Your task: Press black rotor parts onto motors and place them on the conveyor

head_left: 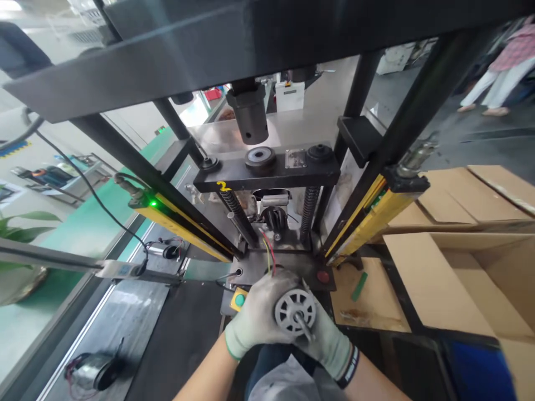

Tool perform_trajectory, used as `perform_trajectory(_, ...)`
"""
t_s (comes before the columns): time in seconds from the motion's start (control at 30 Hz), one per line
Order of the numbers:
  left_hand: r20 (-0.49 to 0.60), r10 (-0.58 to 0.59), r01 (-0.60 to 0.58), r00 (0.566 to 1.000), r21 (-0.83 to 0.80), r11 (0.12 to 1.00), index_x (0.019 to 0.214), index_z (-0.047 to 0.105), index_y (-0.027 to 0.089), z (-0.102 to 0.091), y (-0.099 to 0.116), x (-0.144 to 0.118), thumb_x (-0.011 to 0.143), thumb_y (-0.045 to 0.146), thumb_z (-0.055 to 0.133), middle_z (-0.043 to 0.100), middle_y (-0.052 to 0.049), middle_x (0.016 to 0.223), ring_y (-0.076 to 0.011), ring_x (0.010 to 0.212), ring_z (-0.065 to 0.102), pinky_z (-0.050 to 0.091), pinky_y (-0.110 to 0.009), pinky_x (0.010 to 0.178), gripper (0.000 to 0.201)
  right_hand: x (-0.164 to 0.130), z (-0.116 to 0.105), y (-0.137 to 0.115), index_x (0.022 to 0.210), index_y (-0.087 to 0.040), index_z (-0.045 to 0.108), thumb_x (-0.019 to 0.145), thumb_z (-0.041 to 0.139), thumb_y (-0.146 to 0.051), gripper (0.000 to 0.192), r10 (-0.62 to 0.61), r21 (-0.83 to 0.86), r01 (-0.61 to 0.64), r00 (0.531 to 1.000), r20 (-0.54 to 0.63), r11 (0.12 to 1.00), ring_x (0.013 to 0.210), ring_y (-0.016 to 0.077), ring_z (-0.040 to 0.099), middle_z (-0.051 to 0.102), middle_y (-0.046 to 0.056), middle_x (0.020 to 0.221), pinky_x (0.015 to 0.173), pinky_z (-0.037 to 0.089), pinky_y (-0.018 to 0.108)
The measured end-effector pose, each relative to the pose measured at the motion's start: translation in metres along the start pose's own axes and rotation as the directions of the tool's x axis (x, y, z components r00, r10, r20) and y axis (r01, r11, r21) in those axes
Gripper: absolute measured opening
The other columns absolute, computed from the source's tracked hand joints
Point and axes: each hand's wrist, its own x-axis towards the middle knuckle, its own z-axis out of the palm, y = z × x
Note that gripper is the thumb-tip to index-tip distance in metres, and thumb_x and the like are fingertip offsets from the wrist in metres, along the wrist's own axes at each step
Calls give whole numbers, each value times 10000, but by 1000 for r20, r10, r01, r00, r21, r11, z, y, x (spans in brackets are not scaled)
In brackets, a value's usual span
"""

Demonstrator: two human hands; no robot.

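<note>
Both gloved hands are wrapped round an electric motor (295, 312), held low in front of my body. Its round, slotted grey end cap and thin shaft face up toward me. My left hand (265, 312) closes on its left side, and red and yellow wires stick out beyond those fingers. My right hand (328, 337) grips the right side, its fingers partly hidden behind the motor. Just beyond stands a press, with a dark ram (249, 117) above a spring-mounted plate (267, 172) bearing a round die (259, 160).
Yellow light-curtain bars (184, 231) flank the press, a green lamp lit on the left one. Left, a conveyor (137, 317) carries another motor (94, 370) and a further motor (165, 249). A green button (239, 301) sits beside my left hand. Right stands an open cardboard box (422, 284); a person (501, 67) is behind.
</note>
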Motion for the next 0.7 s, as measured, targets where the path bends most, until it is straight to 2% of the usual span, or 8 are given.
perform_trajectory(0.07, 140, 89, -96, 986, 43, 995, 1417, 658, 225, -8, -6, 10, 746, 430, 879, 723, -148, 1396, -368, 1323, 662, 493, -510, 1201, 735, 17, 6, -9, 1133, -270, 768, 915, 758, -540, 348, -88, 80, 92, 995, -50, 993, 951, 191, 734, 813, -12, 969, 945, 594, 341)
perform_trajectory(0.13, 184, 48, -62, 982, 71, 996, 1453, 647, 235, -11, -18, 10, 827, 413, 834, 688, -142, 1464, -365, 1397, 615, 457, -502, 1242, 677, 31, 12, -17, 1093, -289, 775, 894, 779, -506, 294, -135, 126, 143, 988, -75, 982, 926, 189, 738, 815, -33, 968, 942, 606, 350)
perform_trajectory(0.17, 155, -10, -4, 988, 87, 996, 1458, 645, 235, -9, -25, 8, 818, 413, 849, 671, -144, 1487, -374, 1415, 600, 456, -507, 1244, 694, 38, 16, -21, 1075, -287, 778, 876, 792, -502, 293, -133, 149, 142, 989, -70, 979, 936, 194, 741, 817, -35, 982, 946, 610, 356)
perform_trajectory(0.23, 9, -182, 180, 983, 111, 977, 1479, 623, 225, -4, -40, 0, 760, 363, 894, 648, -161, 1511, -397, 1420, 591, 476, -529, 1225, 781, 52, 25, -28, 1039, -261, 781, 840, 809, -519, 327, -122, 189, 130, 991, -53, 973, 982, 215, 747, 820, -18, 1004, 956, 616, 378)
perform_trajectory(0.3, -148, -344, 360, 927, 92, 929, 1523, 569, 196, 4, -54, -7, 734, 268, 881, 633, -181, 1520, -401, 1419, 591, 496, -536, 1207, 852, 67, 33, -37, 1022, -232, 781, 828, 806, -540, 365, -122, 217, 131, 991, -54, 967, 1042, 247, 748, 822, 9, 1004, 976, 615, 411)
perform_trajectory(0.37, -231, -424, 447, 876, 58, 893, 1556, 523, 169, 9, -66, -10, 747, 185, 811, 625, -191, 1526, -388, 1432, 585, 505, -519, 1201, 859, 83, 40, -45, 1029, -223, 777, 852, 787, -527, 351, -127, 251, 142, 989, -78, 958, 1072, 258, 747, 822, 19, 989, 989, 612, 427)
perform_trajectory(0.53, -231, -459, 475, 858, 12, 880, 1534, 558, 173, 3, -85, 6, 810, 186, 724, 625, -179, 1537, -378, 1452, 569, 466, -539, 1232, 743, 112, 48, -52, 1029, -198, 762, 899, 709, -544, 374, -152, 297, 186, 979, -136, 937, 1065, 268, 747, 819, 42, 970, 964, 618, 438)
perform_trajectory(0.7, -169, -521, 523, 837, -33, 852, 1480, 622, 183, 1, -97, 5, 755, 191, 762, 676, -162, 1484, -392, 1413, 603, 488, -546, 1207, 739, 116, 42, -44, 1025, -192, 756, 870, 720, -558, 399, -167, 311, 220, 968, -186, 925, 1052, 266, 748, 819, 43, 970, 937, 620, 417)
